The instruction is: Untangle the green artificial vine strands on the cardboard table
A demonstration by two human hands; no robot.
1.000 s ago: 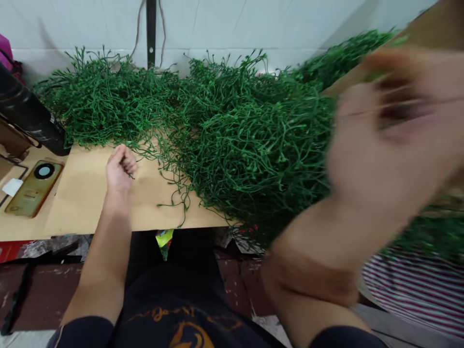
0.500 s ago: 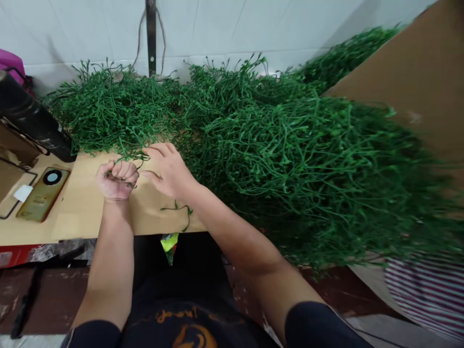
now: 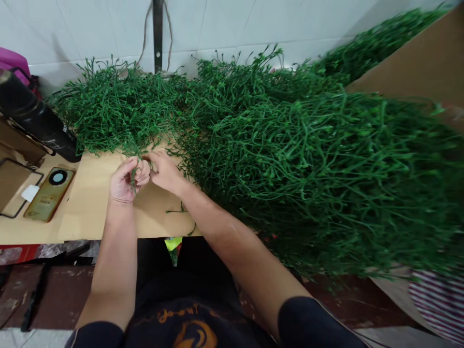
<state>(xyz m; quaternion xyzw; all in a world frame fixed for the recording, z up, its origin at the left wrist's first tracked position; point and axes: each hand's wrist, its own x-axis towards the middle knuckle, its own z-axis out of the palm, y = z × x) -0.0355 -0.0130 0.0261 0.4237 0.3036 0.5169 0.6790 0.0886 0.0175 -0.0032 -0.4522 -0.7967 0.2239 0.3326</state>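
My left hand (image 3: 127, 180) is closed around green artificial stems (image 3: 133, 180), their lower ends hanging past its fingers and thin tops rising above them. Beside it, my right hand (image 3: 164, 169) has its fingers bent in a pinch at the same stems, almost touching the left hand; its fingertips are partly hidden. Behind both hands lies a tangled heap of green artificial stems (image 3: 119, 104). A far larger pile (image 3: 300, 154) spreads to the right. One loose sprig (image 3: 177, 210) rests on the tan board (image 3: 90, 193), partly covered by my right forearm.
At the left lie a black cylinder (image 3: 39, 118) and a gold phone (image 3: 50, 193) beside a black wire frame (image 3: 16, 212). A cardboard sheet (image 3: 416, 60) leans at the back right. A dark metal upright (image 3: 157, 36) stands by the white wall. Striped cloth (image 3: 437, 302) shows lower right.
My left hand has shifted slightly right and turned, its stems now upright. My right hand's spread fingers have bent in and come close against it. The view has shifted a little.
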